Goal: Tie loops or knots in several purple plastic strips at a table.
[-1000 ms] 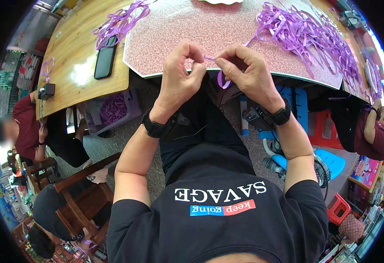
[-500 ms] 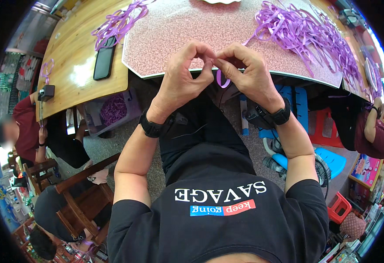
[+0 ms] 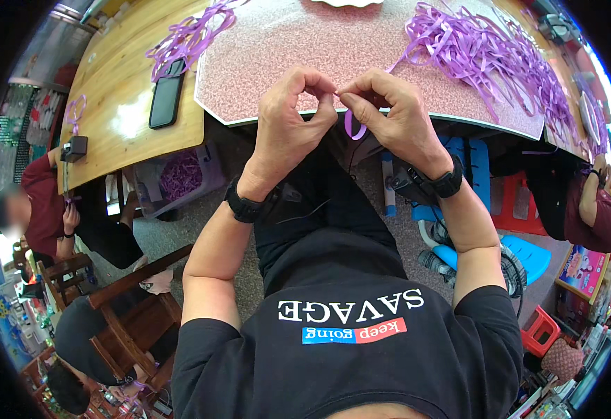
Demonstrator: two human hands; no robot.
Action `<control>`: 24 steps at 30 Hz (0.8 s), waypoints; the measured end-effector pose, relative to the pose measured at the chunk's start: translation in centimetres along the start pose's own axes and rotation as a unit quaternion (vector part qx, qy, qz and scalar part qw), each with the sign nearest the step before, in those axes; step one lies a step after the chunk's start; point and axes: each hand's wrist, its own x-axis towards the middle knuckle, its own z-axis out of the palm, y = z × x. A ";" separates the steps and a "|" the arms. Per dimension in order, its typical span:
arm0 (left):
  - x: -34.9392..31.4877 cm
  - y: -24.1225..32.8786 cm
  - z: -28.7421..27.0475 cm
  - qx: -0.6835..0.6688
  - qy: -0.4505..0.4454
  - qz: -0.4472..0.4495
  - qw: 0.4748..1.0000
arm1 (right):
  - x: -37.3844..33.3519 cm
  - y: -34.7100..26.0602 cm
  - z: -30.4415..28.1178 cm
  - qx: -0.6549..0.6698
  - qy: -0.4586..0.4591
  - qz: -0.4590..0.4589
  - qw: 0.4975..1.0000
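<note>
Lying beside purple ribbons (image 3: pixel 187 40) — black phone (image 3: pixel 166 101)

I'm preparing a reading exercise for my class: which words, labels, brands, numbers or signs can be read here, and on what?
Black T-shirt: large white lettering, readable though upside down; wording not copied here.
Blue-and-red strip on the shirt: smaller lettering, also readable upside down, not copied.
Colourful box at right: print too small to read.
</note>
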 end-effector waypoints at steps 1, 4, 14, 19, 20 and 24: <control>0.0 0.0 0.1 0.006 0.016 0.000 1.000 | 0.1 0.1 0.1 0.000 0.002 -0.007 1.000; -0.1 0.1 0.1 0.004 0.027 -0.010 1.000 | 0.1 0.2 0.3 0.004 0.008 -0.015 1.000; -0.6 0.3 0.0 -0.201 -0.015 -0.156 0.967 | -0.3 0.3 0.4 0.141 0.019 0.068 0.988; -0.9 0.3 -0.5 -0.196 -0.018 -0.184 0.963 | -0.4 0.4 0.4 0.152 0.014 0.084 0.985; -0.9 0.3 -0.5 -0.201 -0.018 -0.189 0.961 | -0.4 0.4 0.4 0.153 0.015 0.084 0.985; -0.7 0.3 -0.6 -0.194 -0.024 -0.183 0.964 | -0.6 0.6 0.1 0.130 0.006 0.089 0.987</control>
